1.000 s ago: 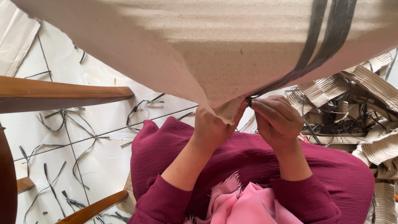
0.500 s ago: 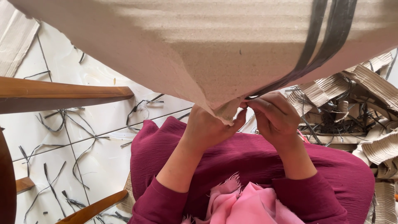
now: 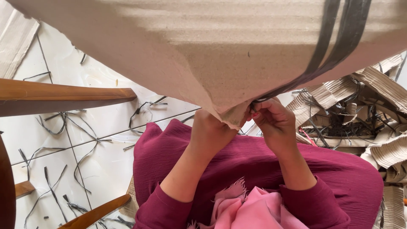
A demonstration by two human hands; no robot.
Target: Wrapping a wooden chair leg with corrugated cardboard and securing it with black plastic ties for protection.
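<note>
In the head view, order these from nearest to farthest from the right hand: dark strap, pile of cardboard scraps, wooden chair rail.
1. dark strap, pinched at the right hand.
2. pile of cardboard scraps, on the right.
3. wooden chair rail, far left.

Left hand (image 3: 210, 133), right hand (image 3: 273, 121) pinching dark strip (image 3: 326, 53), cardboard sheet (image 3: 190, 55)

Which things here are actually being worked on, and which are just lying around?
In hand:
large brown cardboard sheet
dark plastic strap
left hand
right hand

Lying about:
loose dark strap pieces
crumpled cardboard pile
wooden chair rail
</note>
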